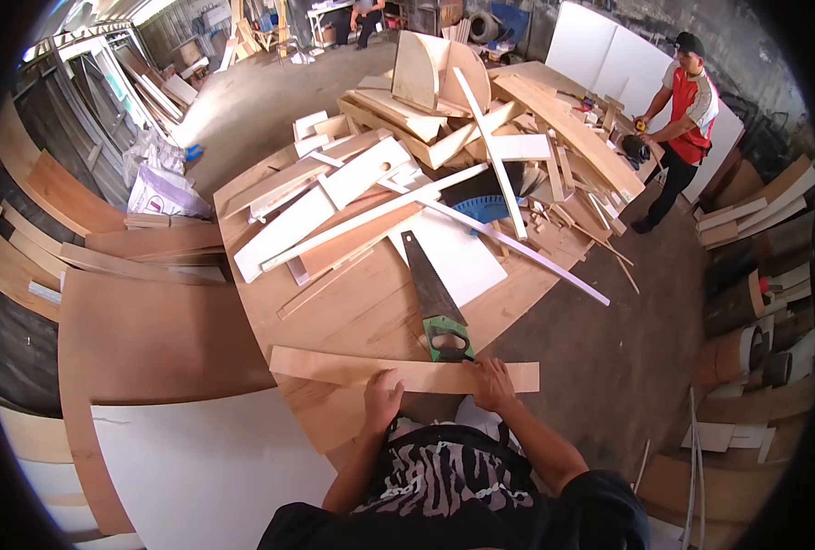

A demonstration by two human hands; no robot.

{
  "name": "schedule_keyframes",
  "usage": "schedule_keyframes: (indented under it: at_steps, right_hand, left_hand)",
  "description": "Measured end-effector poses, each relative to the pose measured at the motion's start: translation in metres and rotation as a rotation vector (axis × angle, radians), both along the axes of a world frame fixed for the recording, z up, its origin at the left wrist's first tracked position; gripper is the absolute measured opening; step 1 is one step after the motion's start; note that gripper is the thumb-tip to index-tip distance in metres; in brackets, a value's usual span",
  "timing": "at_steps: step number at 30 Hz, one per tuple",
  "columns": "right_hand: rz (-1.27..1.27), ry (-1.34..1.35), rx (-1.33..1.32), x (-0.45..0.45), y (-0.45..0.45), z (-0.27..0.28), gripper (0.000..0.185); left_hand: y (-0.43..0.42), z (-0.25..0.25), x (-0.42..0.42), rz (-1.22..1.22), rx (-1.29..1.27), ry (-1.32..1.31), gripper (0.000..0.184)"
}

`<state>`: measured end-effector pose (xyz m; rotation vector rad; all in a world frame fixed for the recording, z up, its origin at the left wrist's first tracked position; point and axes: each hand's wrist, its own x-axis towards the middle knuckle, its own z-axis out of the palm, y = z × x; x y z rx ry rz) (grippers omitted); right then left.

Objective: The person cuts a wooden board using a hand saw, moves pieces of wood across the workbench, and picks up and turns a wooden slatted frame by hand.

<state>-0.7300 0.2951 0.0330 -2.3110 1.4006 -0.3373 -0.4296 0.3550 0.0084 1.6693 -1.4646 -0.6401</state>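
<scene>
A long, flat wooden board lies crosswise at the near edge of the worktable, its right end reaching past the edge. My left hand is closed on the board's near edge, left of its middle. Farther right, my right hand grips the same board from above, fingers over its top. Just beyond the board rests a hand saw with a green and black handle, its blade pointing away from me. The handle lies close to my right hand, but no finger is through it.
Wood strips and offcuts are heaped on the worktable, with a blue toothed guard among them. A white panel lies at the lower left. A person in a red vest stands at the far right; another person sits at the back.
</scene>
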Motion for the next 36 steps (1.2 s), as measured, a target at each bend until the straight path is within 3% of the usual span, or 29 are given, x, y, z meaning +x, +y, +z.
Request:
schedule_keyframes:
  at_steps: [2, 6, 10, 15, 22, 24, 28, 30, 33, 36]
  right_hand:
    - [0.033, -0.058, -0.025, 0.001, 0.000, 0.021, 0.074]
    - [0.107, -0.115, -0.158, 0.012, -0.025, 0.070, 0.073]
    - [0.133, -0.104, -0.217, 0.022, -0.084, 0.040, 0.072]
    - [0.121, -0.024, -0.096, 0.035, -0.138, 0.023, 0.067]
    - [0.110, 0.047, -0.147, 0.049, -0.198, -0.027, 0.063]
    - [0.024, -0.105, -0.214, 0.051, -0.201, -0.059, 0.061]
    - [0.103, -0.305, -0.310, 0.034, -0.169, -0.037, 0.058]
    - [0.093, -0.474, -0.153, 0.015, -0.154, -0.028, 0.050]
    - [0.115, -0.442, 0.076, -0.023, -0.134, -0.001, 0.046]
    - [-0.063, -0.489, 0.217, -0.052, -0.121, 0.033, 0.039]
  left_hand:
    - [-0.001, 0.001, -0.008, 0.096, -0.010, -0.238, 0.036]
    - [-0.013, 0.029, -0.013, 0.225, -0.123, -0.230, 0.036]
    - [-0.024, 0.038, -0.017, 0.211, -0.134, -0.123, 0.035]
    - [-0.028, 0.044, -0.032, 0.138, -0.085, 0.004, 0.035]
    - [-0.025, 0.023, -0.046, 0.237, -0.024, -0.144, 0.034]
    - [-0.032, 0.027, -0.052, 0.269, 0.045, -0.117, 0.036]
    - [-0.050, 0.031, -0.075, 0.247, 0.070, 0.044, 0.037]
    - [-0.057, 0.031, -0.091, 0.268, 0.072, 0.119, 0.036]
    - [-0.068, 0.034, -0.117, 0.238, 0.097, 0.351, 0.035]
    - [-0.092, 0.065, -0.128, 0.118, 0.075, 0.277, 0.031]
